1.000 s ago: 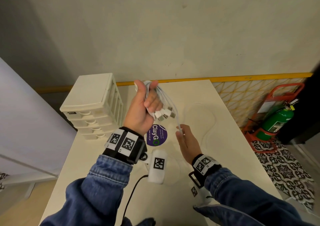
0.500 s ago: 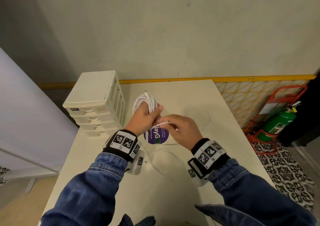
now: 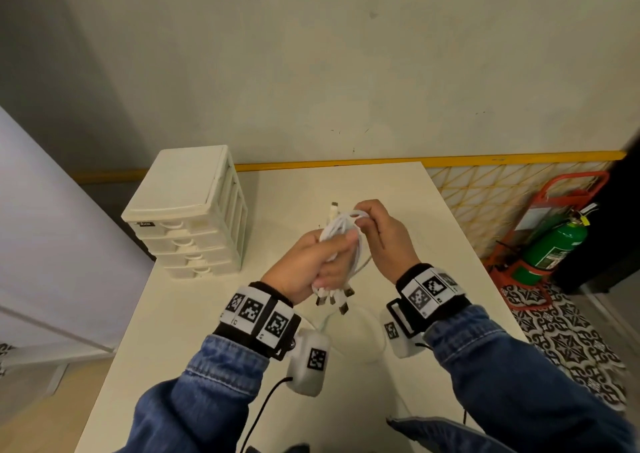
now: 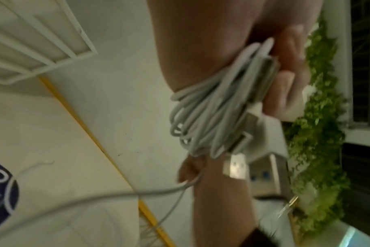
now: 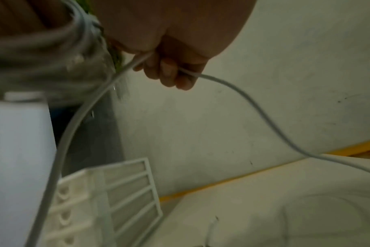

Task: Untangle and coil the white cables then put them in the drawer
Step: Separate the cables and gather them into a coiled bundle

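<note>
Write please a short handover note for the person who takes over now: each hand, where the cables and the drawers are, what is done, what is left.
Left hand: grips the bundle of coiled white cables above the table, USB plugs hanging below the fist.
Right hand: pinches a loose strand at the top of the bundle; its tail trails down to the table.
Drawer unit: at the table's far left, all drawers shut.
Done: most cable is coiled.
Left: wind in the loose strand, open a drawer, put the bundle in.
</note>
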A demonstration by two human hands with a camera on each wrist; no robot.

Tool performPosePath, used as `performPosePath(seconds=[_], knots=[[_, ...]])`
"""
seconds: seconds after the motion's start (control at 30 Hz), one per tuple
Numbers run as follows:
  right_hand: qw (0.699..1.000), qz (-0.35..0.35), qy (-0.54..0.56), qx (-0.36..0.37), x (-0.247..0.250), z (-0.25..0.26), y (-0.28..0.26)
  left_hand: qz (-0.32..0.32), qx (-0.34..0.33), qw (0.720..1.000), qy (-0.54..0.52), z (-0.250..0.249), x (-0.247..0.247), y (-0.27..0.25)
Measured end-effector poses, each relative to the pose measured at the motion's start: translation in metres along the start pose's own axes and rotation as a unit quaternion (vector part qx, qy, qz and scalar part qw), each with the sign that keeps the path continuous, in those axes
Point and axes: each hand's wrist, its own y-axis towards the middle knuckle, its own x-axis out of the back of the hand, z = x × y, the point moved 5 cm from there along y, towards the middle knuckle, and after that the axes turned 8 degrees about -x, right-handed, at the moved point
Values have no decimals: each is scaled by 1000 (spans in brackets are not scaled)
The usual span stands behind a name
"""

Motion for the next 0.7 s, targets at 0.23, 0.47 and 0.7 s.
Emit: performPosePath(seconds=[0.23, 0.47, 0.7], knots=[[974, 183, -62, -115, -60, -37, -43, -103, -219, 939, -245, -54, 14, 11], [952, 260, -10, -161, -89, -39, -70, -371, -306, 876, 29, -69, 63, -7], [996, 88, 30, 7, -54, 10, -40, -237, -128, 826, 495, -30, 88, -17]])
